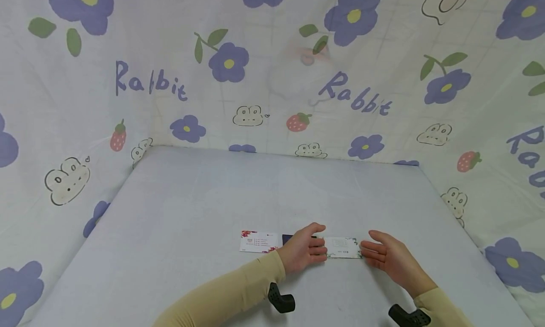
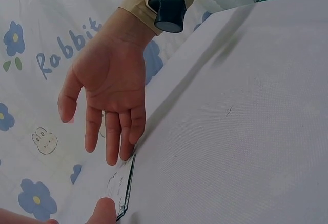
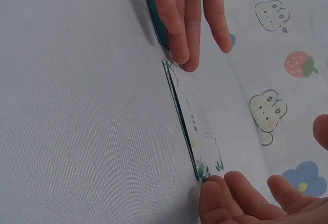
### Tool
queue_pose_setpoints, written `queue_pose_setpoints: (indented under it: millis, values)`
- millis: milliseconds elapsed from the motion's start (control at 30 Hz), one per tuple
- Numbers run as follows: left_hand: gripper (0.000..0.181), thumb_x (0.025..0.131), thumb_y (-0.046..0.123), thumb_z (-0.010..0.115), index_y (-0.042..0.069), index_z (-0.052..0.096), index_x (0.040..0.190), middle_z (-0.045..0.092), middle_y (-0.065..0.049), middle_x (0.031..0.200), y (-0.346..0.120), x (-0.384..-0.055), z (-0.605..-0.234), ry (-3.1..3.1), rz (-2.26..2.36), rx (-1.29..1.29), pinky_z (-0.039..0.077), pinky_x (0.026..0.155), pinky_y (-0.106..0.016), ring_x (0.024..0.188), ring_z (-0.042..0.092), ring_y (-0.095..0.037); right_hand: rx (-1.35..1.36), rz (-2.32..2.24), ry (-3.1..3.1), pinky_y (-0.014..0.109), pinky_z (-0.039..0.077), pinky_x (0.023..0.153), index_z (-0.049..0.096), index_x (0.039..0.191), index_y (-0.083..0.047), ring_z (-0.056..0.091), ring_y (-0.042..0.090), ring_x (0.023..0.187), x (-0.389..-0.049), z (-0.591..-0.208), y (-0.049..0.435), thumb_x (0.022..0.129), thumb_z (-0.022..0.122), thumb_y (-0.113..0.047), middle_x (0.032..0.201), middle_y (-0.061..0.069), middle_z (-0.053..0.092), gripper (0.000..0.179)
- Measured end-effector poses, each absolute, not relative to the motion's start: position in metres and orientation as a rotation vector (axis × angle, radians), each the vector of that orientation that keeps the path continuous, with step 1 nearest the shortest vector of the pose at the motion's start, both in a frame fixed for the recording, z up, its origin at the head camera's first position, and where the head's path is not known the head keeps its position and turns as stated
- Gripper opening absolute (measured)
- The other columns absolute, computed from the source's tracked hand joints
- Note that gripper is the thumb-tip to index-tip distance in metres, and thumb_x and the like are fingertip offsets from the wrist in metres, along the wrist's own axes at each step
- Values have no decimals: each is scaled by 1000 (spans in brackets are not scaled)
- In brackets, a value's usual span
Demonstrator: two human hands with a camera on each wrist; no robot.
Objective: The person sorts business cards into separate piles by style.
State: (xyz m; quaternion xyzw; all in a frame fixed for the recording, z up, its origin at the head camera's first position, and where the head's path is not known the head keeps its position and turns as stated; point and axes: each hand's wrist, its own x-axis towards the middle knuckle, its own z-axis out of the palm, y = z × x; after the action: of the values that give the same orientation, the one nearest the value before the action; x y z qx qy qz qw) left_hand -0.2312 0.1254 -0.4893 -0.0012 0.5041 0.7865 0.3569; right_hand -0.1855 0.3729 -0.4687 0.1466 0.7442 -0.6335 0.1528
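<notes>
A small stack of white cards with green leaf corners [image 1: 342,247] lies flat on the table between the two hands. My left hand [image 1: 303,251] stands at its left end, fingers fairly straight, with fingertips right at the card edge. At the opposite end, my right hand [image 1: 396,260] holds its relaxed fingers right at the short edge, thumb raised apart. In the right wrist view, the stack [image 3: 192,116] shows dark green layers along its long side. A dark blue card [image 1: 287,239] is partly hidden behind my left hand. Left of it lies a white card with red flowers [image 1: 259,242].
The cards lie in a row on a pale cloth-covered table [image 1: 213,194]. A patterned curtain [image 1: 272,90] with flowers and rabbits encloses the back and sides. Black wrist devices sit on the left sleeve [image 1: 238,284] and the right sleeve [image 1: 443,308].
</notes>
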Motion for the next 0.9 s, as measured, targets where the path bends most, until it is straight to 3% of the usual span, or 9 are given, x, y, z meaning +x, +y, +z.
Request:
queue_pose_setpoints:
  millis: [567,900]
  values:
    - [68,101,35,53,1,33,158,32,-36,159,124,-231,-488,1284,2044,2,39,118,-53,147,37,-50,415,-1827,2117,27,56,90,5,160,5,67,5,105,-191,-467,374,110,38,-43,153,31,46,77]
    - [59,105,29,47,4,35,157,38,-27,160,90,-236,-466,1493,2034,189,39,119,-51,148,40,-44,465,-1726,2309,23,56,89,19,159,2,66,1,106,-182,-463,383,110,37,-44,155,24,47,70]
